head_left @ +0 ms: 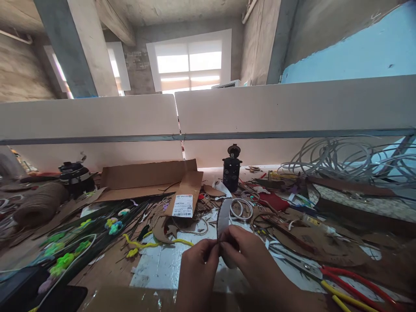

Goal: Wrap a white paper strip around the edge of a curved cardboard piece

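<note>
Near the bottom middle, my left hand [199,268] and my right hand [242,253] meet with thumbs and fingers pinched together. Between them a flat, curved grey piece with a dark edge [223,219] stands upright; its lower part is partly behind my fingers. My right hand pinches this piece along its side. The fingertips of my left hand press at its dark edge, and whether they hold a thin strand there is too small to tell. A white, stained sheet [162,264] lies beneath the hands.
Red-handled scissors [325,272] lie at the right, near coiled clear tubing [341,160]. A black bottle [232,173] stands behind the hands. An open cardboard box [146,180], yellow pipe cleaner [146,245] and colourful fuzzy flowers [63,262] are at the left.
</note>
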The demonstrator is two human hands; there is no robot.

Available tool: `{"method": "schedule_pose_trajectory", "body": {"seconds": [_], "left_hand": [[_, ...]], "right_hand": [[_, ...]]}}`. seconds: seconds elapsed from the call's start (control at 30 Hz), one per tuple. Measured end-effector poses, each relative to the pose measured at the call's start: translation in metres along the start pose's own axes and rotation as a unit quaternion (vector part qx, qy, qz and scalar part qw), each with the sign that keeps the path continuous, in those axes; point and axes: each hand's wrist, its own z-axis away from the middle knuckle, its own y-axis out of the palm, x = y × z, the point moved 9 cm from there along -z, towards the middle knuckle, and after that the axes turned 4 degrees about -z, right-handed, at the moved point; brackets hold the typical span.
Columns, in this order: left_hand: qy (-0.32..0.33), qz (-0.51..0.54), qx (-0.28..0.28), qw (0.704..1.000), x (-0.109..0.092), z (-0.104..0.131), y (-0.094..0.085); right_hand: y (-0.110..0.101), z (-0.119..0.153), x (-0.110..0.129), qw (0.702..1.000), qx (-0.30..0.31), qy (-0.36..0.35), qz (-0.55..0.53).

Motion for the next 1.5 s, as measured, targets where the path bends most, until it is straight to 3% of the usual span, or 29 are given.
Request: {"method": "schedule_pose_trajectory", "body": {"seconds": [0.23,0.53,1.5], "left_hand": [[-0.027,0.058,0.011,0.998,0.007,-0.003,0.002],[-0.029,0.100,0.022,0.994,0.016,-0.002,0.005],[-0.056,0.132,0.008,0.990,0.014,-0.001,0.003]], "right_hand": [[0.002,0.000,-0.005,1.000,0.007,0.011,-0.001],[0.005,-0.005,-0.007,0.996,0.024,0.021,-0.086],[0.004,-0.007,-0.007,0.992,0.032,0.005,-0.118]]}}
